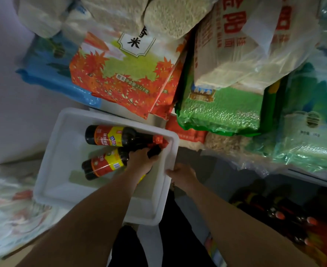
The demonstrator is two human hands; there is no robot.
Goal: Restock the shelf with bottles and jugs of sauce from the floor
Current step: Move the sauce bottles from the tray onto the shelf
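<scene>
A white plastic tub [66, 143] on the floor contains two dark sauce bottles lying on their sides. The upper bottle [118, 136] lies with its long axis left to right, red cap toward the tub's right wall. The lower bottle [105, 164] lies roughly parallel, base at left, neck rising slightly to the right. The left hand [142, 159] is curled around the lower bottle's neck. The right hand [184, 175] grips the tub's right rim, just beside the left hand. Rice bags [124, 74] are stacked beyond the tub.
</scene>
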